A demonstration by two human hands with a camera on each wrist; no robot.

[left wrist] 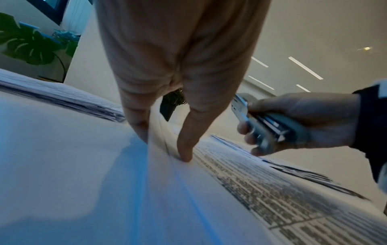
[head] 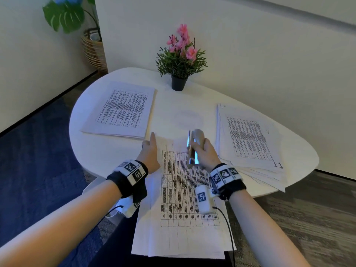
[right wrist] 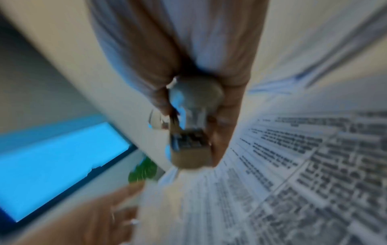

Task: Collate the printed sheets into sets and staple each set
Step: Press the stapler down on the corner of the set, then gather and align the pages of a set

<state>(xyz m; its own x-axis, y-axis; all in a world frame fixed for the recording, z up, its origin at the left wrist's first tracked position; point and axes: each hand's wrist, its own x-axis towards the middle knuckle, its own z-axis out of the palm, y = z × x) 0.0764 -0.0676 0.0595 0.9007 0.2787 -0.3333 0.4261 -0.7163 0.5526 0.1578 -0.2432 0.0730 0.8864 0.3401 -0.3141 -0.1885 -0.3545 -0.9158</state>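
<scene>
— Where was the set being worked on?

— The near set of printed sheets lay on the white counter right in front of the person, its lower end hanging past the counter's edge.

— And the hands?

— The left hand pressed straight fingers onto the set's left margin near the top corner; from the left wrist view, the edge of the sheets stood up a little between two fingers. The right hand was curled round a stapler, held above the upper part of the set and clear of the paper. The right wrist view was blurred, so whether the stapler's mouth stood open I couldn't say.

— Other paper about?

— A tidy stack of sheets at the far left of the counter, and a fanned, untidy pile at the right, marked by hand at its near corner. A potted pink-flowered plant stood at the back, against the wall.
</scene>
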